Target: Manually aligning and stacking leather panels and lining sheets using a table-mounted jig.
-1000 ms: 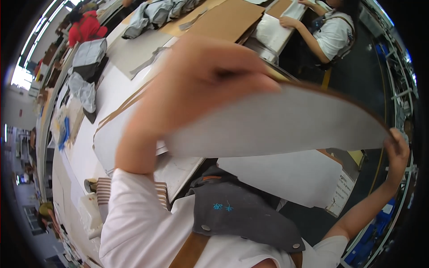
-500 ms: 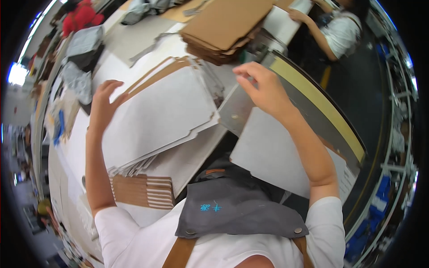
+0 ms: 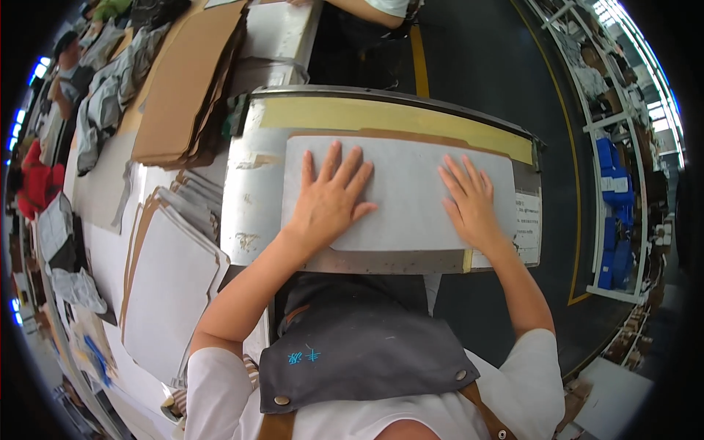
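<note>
A white-faced cardboard sheet with a brown far edge lies on a metal worktop in front of me. My left hand rests palm down on the left part of the sheet, its fingers spread. On the right part lies my right hand, also flat with fingers apart. Neither hand grips anything. Beyond the sheet a pale yellow strip runs along the far side of the worktop. A printed paper shows partly from beside the sheet's right edge.
White-faced cardboard sheets are stacked on the table to my left. Behind them stands a pile of brown cardboard. A co-worker's arm shows at the top. Shelving with blue bins lines the right, across a dark floor.
My view has turned right, from the stacked sheets to the metal worktop. Both hands, raised and apart before, now lie flat on the white sheet, which sits squarely before me.
</note>
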{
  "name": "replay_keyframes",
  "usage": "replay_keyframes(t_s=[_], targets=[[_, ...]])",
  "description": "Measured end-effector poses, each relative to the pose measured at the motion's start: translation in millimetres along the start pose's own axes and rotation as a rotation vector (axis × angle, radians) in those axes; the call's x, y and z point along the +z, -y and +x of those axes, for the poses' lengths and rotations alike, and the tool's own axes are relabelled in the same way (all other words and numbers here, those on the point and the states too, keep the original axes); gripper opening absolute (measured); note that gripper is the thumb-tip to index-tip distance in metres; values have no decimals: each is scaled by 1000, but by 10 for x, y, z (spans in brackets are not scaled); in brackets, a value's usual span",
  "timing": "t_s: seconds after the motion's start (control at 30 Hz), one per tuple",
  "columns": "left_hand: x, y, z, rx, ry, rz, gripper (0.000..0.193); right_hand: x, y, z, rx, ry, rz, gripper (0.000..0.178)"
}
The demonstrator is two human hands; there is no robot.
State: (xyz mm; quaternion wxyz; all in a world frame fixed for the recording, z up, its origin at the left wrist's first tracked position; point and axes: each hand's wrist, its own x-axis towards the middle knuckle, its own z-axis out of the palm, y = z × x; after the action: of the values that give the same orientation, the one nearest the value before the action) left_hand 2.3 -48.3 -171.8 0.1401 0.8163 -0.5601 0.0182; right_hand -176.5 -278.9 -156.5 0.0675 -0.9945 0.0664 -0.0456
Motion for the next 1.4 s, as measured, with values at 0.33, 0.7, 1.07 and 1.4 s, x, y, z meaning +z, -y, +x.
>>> replay_keyframes(t_s=[0.33, 0.7, 1.07, 1.4], targets=[[65, 240, 575, -91, 18, 75, 55, 43, -319, 411, 43, -69, 41, 46], [54, 268, 581, -122, -55, 74, 51, -9, -464, 360, 138, -68, 44, 47], [63, 225, 566, -164, -27, 82, 52, -78, -497, 312, 211, -57, 37, 50], [19, 170, 547, -188, 5, 71, 53, -32, -595, 224, 257, -101, 4, 50]])
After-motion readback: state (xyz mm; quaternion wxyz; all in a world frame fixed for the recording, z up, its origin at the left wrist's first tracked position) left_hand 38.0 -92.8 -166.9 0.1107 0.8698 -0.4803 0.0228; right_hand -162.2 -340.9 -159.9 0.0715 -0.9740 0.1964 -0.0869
